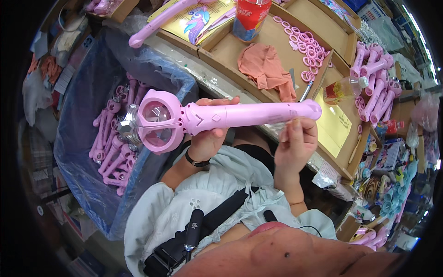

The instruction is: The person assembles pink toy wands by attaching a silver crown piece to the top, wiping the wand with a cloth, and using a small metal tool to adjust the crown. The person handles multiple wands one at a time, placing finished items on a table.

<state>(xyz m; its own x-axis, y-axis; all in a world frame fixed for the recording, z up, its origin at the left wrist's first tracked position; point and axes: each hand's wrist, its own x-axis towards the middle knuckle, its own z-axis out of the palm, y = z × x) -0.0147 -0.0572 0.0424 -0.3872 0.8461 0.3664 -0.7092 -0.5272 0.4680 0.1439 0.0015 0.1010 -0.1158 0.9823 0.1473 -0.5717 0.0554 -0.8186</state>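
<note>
Pink toy wand point(226, 115) lying crosswise between a worker's two hands

To the worker's left, a large bin lined with blue plastic point(110, 212) is holding a heap of similar wands point(115, 159). Ahead, a shallow cardboard tray point(280, 44) is sitting on the worktop, and toward the right a pile of pink handles point(378, 87) is rising beside it.

The wand itself is hanging above the worker's lap, its ringed head, with a clear dome and a silver end point(130, 124), reaching over the bin's edge. The left hand point(207, 143) is gripping the handle just below that head, thumb and fingers on opposite sides. The right hand point(295, 141) is closing its fingertips just under the rounded end; I can't tell whether anything small is between them.

In the tray, a salmon-coloured cloth point(260, 67) is lying crumpled near a red-labelled bottle point(249, 21). A black wristband point(197, 161) is circling the left wrist. Smallest of all, loose pink rings point(314, 53) are scattering across the cardboard.
</note>
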